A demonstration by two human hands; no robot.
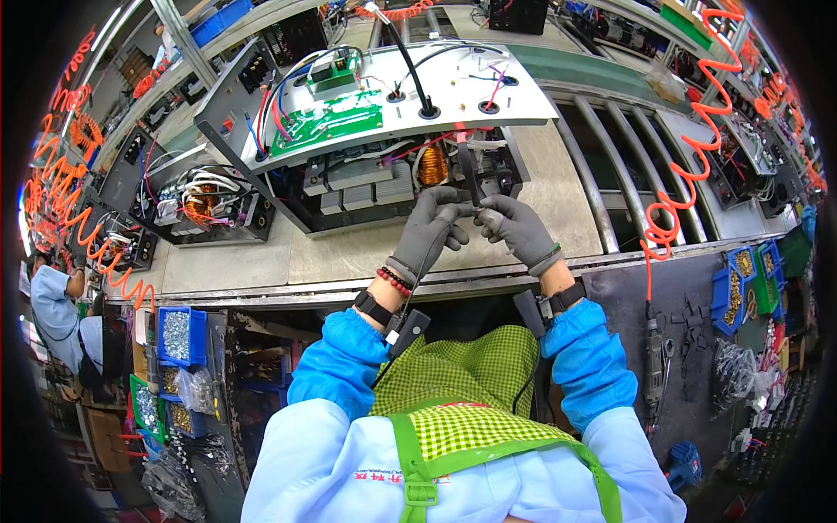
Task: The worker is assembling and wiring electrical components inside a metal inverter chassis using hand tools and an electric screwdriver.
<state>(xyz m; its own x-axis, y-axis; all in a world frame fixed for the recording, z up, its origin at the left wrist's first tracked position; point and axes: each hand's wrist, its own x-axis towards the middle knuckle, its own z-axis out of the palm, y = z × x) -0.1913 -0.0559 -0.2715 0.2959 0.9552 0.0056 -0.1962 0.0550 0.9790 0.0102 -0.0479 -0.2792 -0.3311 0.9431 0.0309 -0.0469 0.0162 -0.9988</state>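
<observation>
In grey gloves, my left hand (pixel 429 231) and my right hand (pixel 520 228) meet at the front of an open electrical unit. Fingertips of both are pinched together at the lower end of a black cable (pixel 467 170), which hangs down from the unit. What exactly sits at the cable's tip is hidden by the fingers. Behind the hands, the unit's inside shows a copper-wound coil (pixel 433 164) and grey finned heat sinks (pixel 357 193). Above them a raised white panel (pixel 410 74) carries a green circuit board (pixel 327 120) and several wires.
A second open unit (pixel 205 205) stands to the left on the bench (pixel 349 260). Metal rollers (pixel 615 166) lie to the right, beneath a coiled orange air hose (pixel 689 161). Blue bins of small hardware (pixel 181 336) flank me, and a pneumatic driver (pixel 652 362) hangs at right.
</observation>
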